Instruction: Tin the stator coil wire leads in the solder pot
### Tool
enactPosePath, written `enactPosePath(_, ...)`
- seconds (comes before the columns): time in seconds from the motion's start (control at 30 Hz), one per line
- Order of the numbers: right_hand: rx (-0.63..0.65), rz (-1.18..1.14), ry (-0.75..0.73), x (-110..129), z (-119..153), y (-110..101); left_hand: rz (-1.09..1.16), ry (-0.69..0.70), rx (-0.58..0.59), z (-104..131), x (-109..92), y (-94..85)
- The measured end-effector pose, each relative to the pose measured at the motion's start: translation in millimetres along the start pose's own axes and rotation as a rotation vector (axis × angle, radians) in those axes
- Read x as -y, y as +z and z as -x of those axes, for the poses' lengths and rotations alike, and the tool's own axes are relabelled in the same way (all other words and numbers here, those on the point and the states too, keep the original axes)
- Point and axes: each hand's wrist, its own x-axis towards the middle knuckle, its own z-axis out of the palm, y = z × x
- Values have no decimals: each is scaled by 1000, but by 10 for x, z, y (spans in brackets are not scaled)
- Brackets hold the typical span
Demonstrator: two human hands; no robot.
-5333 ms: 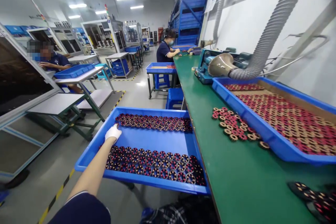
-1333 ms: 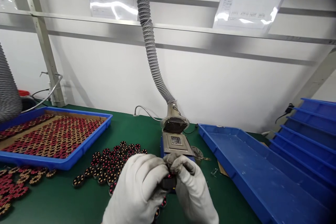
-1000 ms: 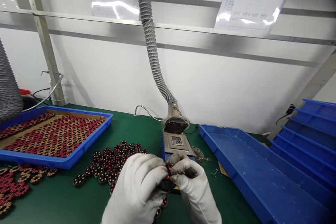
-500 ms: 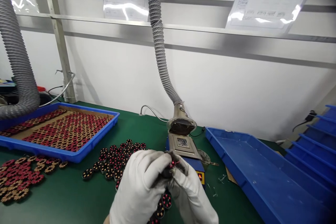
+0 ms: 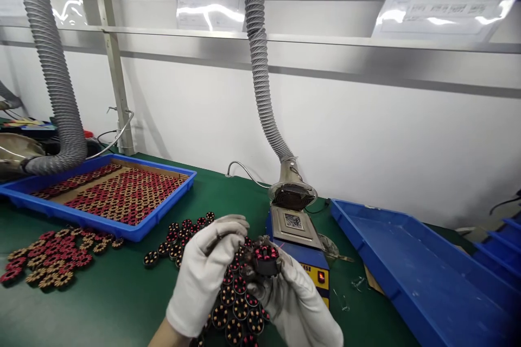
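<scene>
My right hand (image 5: pixel 295 293), in a white glove with dark-stained fingertips, grips a round black part with red segments (image 5: pixel 266 259). To its left is my left hand (image 5: pixel 207 268), also gloved, its fingers curled together beside the part; whether they pinch anything small is hidden. Under and behind both hands spreads a pile of similar black rings with red or tan segments (image 5: pixel 234 331). Just behind my right hand stands a blue and yellow machine (image 5: pixel 303 255) with a square metal top and a lit red switch.
A blue tray (image 5: pixel 140 232) of red and tan rings lies at the left, with loose rings (image 5: pixel 52 260) before it. A large blue tray (image 5: pixel 407 260) is at the right, near stacked blue trays (image 5: pixel 499 257). A duct hood (image 5: pixel 293 194) hangs behind the machine.
My hands have moved apart, the left one leftward off the part. The black and red part now shows in my right hand. The whole view has shifted slightly left.
</scene>
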Motion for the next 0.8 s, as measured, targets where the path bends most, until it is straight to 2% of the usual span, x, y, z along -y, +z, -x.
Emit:
enactPosePath(0.1,13,-61,4,1,-7,-45,-140,13,197,-5,-31,-11)
enactPosePath(0.13,9,-75,3,4,-8,-50,-163,31,231,-8,-27,-4)
enactPosePath(0.2,-6,-71,5,8,-3,-40,-127,49,208,-18,0,19)
enactPosePath(0.3,-25,17,-17,3,12,15,45,51,125,-34,55,47)
enactPosePath(0.47,-52,113,-69,-16,21,75,280,-74,-117,-49,48,46)
enactPosePath(0.53,-58,125,-104,-23,2,64,299,-151,-57,-55,6,56)
enactPosePath(0.63,-48,138,-136,-51,-60,6,311,-200,140,-56,-39,92)
enactPosePath(0.7,-40,151,-140,-77,-103,-64,334,-163,110,-49,-34,95)
enactPosePath(0.8,-44,182,-121,-103,-131,-188,309,-88,-49,-36,11,22)
